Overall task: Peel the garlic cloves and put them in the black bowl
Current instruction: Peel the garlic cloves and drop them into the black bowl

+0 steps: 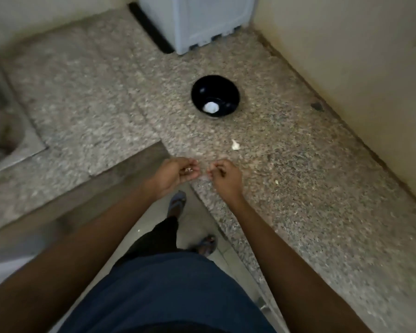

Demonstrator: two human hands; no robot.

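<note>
Mid-peel, looks like. Left hand (178, 173) curled round a small pale garlic clove (189, 169); right hand (222, 175) just beside it, fingertips pinched, maybe on skin, can't tell. Better to pull papery bits off sideways, then drop into black bowl (215, 96), well beyond both hands.
</note>
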